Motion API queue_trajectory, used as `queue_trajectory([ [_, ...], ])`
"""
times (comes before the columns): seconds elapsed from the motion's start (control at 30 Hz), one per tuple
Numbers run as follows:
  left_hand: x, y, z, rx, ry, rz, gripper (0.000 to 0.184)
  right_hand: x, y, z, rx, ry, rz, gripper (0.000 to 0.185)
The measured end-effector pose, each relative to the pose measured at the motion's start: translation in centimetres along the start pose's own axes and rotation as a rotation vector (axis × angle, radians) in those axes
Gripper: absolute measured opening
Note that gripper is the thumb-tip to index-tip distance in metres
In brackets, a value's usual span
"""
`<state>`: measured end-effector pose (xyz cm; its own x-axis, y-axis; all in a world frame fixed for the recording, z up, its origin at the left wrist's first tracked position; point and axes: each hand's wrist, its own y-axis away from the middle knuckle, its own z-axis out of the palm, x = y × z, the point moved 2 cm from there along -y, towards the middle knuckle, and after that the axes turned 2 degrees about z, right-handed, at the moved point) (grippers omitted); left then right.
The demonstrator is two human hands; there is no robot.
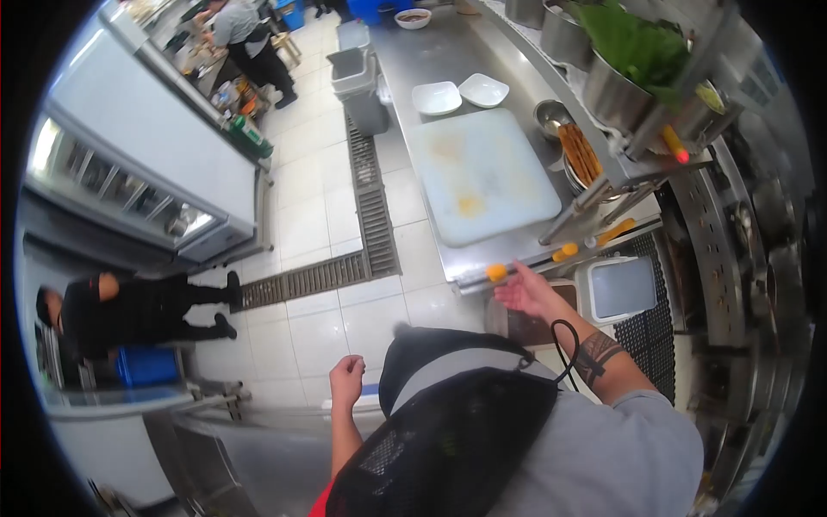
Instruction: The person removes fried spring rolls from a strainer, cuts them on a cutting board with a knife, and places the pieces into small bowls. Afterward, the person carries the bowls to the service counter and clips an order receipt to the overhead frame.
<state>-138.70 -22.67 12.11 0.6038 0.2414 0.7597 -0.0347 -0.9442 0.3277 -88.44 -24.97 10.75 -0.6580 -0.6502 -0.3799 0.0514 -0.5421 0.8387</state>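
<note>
My right hand [527, 295] reaches toward the near edge of the steel counter. Its fingers are stretched out and hold nothing that I can see. Close to the fingertips is a yellow-orange handle end [497, 272], and I cannot tell whether they touch. Farther right along the same edge are another yellow-orange handle [565, 252] and a longer one [615, 233]. My left hand [347, 379] is raised at my side above the floor, fingers curled, with nothing visible in it. On the counter lies a stained white cutting board [482, 177].
Two white bowls [438, 99] stand behind the board. Browned strips [579, 155] fill a bowl beside a rack post. A lidded tub [622, 288] is below the counter edge. One person [129, 312] stands at left, another [245, 39] works at the back. A grey bin [360, 90] stands beside the counter.
</note>
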Motion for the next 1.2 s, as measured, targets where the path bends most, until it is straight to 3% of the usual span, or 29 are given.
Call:
queue_trajectory([
  [0.07,0.2,-6.5,-1.2,-0.119,-0.069,0.031,0.022,0.3,-2.8,1.0,0.012,-0.107,0.021,0.043],
  [0.13,0.6,-14.7,-2.2,-0.217,-0.108,0.121,0.025,1.4,-3.6,2.3,0.209,-0.289,-0.101,0.029],
  [0.17,2.8,-18.9,-2.1,-0.297,-0.180,0.250,0.025,1.6,-3.5,2.9,0.298,-0.392,-0.116,0.018],
  [0.27,13.8,-28.4,-1.3,-0.487,-0.355,0.513,0.024,2.7,-0.7,5.8,0.365,-0.613,-0.244,0.016],
  [0.33,19.8,-34.1,0.4,-0.579,-0.351,0.696,0.023,0.9,6.0,11.2,0.423,-0.624,-0.215,0.016],
  [0.37,23.4,-36.0,1.6,-0.612,-0.344,0.803,0.023,0.7,8.7,13.2,0.430,-0.477,-0.275,0.020],
  [0.4,27.2,-37.4,3.2,-0.649,-0.331,0.913,0.022,0.5,11.4,14.9,0.442,-0.330,-0.333,0.023],
  [0.47,34.0,-38.7,7.6,-0.696,-0.330,1.057,0.020,-0.4,17.5,19.0,0.568,-0.323,-0.307,0.030],
  [0.57,42.0,-36.8,15.3,-0.835,-0.247,1.114,0.020,0.2,20.8,20.7,0.698,-0.182,-0.314,0.048],
  [0.67,47.7,-34.0,22.1,-0.926,-0.173,1.186,0.024,3.6,18.2,18.7,0.676,-0.054,-0.337,0.061],
  [0.73,50.2,-31.9,26.1,-0.848,-0.210,1.445,0.036,4.1,13.9,18.7,0.808,0.178,-0.415,0.057],
  [0.8,52.3,-31.6,31.8,-0.888,-0.160,1.423,0.044,5.3,7.9,18.4,0.897,0.162,-0.457,0.055],
  [0.87,54.0,-32.6,38.5,-0.973,-0.194,1.111,0.051,4.8,5.0,19.3,0.994,0.178,-0.486,0.053],
  [0.9,54.8,-32.5,40.3,-1.003,-0.220,1.117,0.051,4.3,4.2,20.1,0.976,0.085,-0.455,0.054],
  [0.97,55.7,-31.9,43.1,-1.275,-0.042,0.387,0.061,4.7,2.7,21.6,0.962,-0.103,-0.427,0.055],
  [1.1,56.8,-30.7,47.4,-1.200,-0.044,0.352,0.067,3.4,2.1,25.1,1.064,-0.254,-0.326,0.056],
  [1.17,57.6,-30.5,48.0,-1.187,-0.009,0.310,0.062,4.1,0.3,26.7,1.292,-0.013,-0.435,0.054],
  [1.2,57.8,-30.7,48.4,-1.143,0.035,0.251,0.057,3.9,-0.3,27.7,1.315,-0.036,-0.431,0.054],
])
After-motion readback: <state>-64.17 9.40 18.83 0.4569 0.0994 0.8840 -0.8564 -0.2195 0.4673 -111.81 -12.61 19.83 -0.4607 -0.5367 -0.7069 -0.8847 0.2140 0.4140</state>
